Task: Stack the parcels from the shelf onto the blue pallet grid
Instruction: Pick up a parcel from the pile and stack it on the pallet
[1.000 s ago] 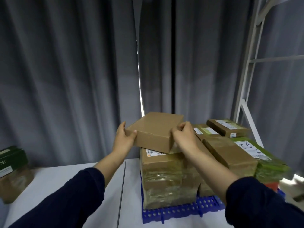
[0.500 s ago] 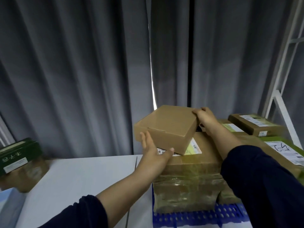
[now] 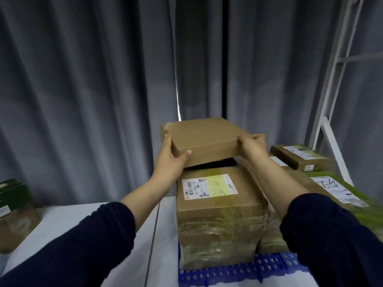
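The left hand (image 3: 173, 162) and right hand (image 3: 253, 147) grip the flat brown box (image 3: 204, 137) by its near corners. It is just over the big taped box (image 3: 219, 216), at the left edge of the blue pallet grid (image 3: 228, 273).

free tabletop (image 3: 62, 220) left of taped parcel (image 3: 217, 216), labelled parcels (image 3: 302, 157) crowding its right, curtain (image 3: 83, 79) behind

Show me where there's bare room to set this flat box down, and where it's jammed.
Free: the white tabletop between the green-topped box and the large taped cardboard parcel; also that parcel's labelled top, under the held flat brown cardboard box. Crowded: the right of the blue plastic pallet grid, around the green-wrapped parcel.
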